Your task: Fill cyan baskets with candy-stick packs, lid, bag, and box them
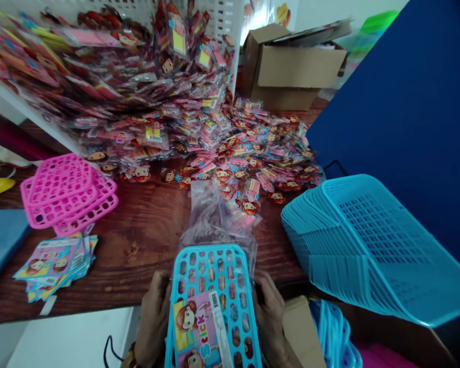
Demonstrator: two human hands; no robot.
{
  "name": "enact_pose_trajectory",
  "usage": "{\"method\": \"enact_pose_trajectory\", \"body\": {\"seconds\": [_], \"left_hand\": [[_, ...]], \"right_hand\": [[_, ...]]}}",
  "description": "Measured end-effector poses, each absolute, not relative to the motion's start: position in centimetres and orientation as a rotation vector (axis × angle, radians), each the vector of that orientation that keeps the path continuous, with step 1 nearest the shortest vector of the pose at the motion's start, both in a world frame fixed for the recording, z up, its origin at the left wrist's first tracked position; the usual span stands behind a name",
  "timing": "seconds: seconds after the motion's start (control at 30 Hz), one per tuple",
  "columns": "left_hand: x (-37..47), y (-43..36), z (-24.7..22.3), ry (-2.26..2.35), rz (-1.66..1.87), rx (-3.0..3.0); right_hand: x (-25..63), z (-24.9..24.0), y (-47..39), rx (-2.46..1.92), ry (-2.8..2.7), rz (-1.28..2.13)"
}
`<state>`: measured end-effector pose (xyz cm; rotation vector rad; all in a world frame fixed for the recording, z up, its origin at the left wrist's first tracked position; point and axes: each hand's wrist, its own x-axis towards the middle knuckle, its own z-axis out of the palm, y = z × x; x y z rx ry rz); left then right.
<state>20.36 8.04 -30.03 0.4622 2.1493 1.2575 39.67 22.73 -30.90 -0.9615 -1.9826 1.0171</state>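
Note:
A light-blue plastic basket with a perforated lid (232,271) is at the bottom centre, close to my body. Through the lid's holes show small packed pieces. A printed "Stick" label card (199,332) lies slantwise on top of it. My left hand (153,312) grips the basket's left side, and my right hand (270,312) grips the right side; fingertips of both are partly hidden. Clear plastic bag film (210,214) spreads on the table just beyond the basket and shows along its edges. Whether the film wraps the basket, I cannot tell.
Behind lies a heap of small bagged packs (230,148), spilling from a white crate (235,51). Pink lattice lids (67,189) and label cards (57,263) sit left. Nested blue baskets (341,240) stand right, past them a blue panel (406,112). A cardboard box (295,66) stands behind.

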Motion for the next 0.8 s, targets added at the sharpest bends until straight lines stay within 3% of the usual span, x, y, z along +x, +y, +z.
{"method": "enact_pose_trajectory", "body": {"seconds": [0.23,0.43,0.8], "left_hand": [[19.2,9.7,-29.3,2.057,1.272,0.574],[17.7,11.4,-29.0,1.932,1.247,0.640],[17.0,11.9,-27.9,1.764,1.257,0.490]], "right_hand": [[38.1,-30.9,24.3,-1.149,-2.021,1.129],[37.1,-30.1,25.0,-1.309,-1.941,1.463],[37.0,-30.7,24.3,-1.315,-1.642,1.702]]}}
